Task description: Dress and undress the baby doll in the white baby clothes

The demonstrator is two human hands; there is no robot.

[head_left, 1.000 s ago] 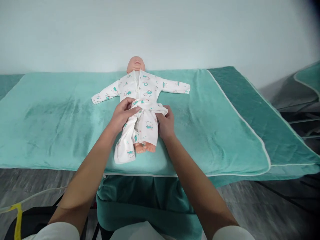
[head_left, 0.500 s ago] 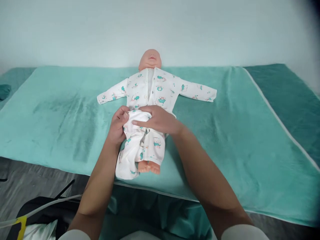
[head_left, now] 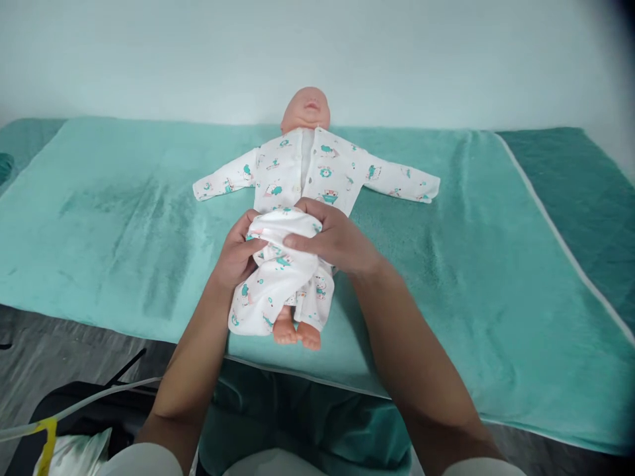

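Observation:
A baby doll (head_left: pixel 307 109) lies on its back in a white printed baby jacket (head_left: pixel 327 155), sleeves spread to both sides. Over its hips and legs are white baby pants (head_left: pixel 262 291) with a matching print. At their upper left part, my left hand (head_left: pixel 238 251) pinches the fabric between thumb and fingers. My right hand (head_left: pixel 340 235) grips the same bunched fabric on the right, thumb on top. One pant leg lies loose at the left; the other lies around the doll's leg at right. Both bare feet (head_left: pixel 297 330) stick out below.
A green plush cloth (head_left: pixel 119 218) covers the table, which stands against a pale wall (head_left: pixel 149 59). At the lower left, a black object (head_left: pixel 74 403) with a clear tube (head_left: pixel 94 403) and yellow tape (head_left: pixel 48 443) stands below the table edge.
My right hand has moved slightly right and the pants' upper fabric now spreads wider between my hands. The doll's feet have come apart. The whole view has shifted a little.

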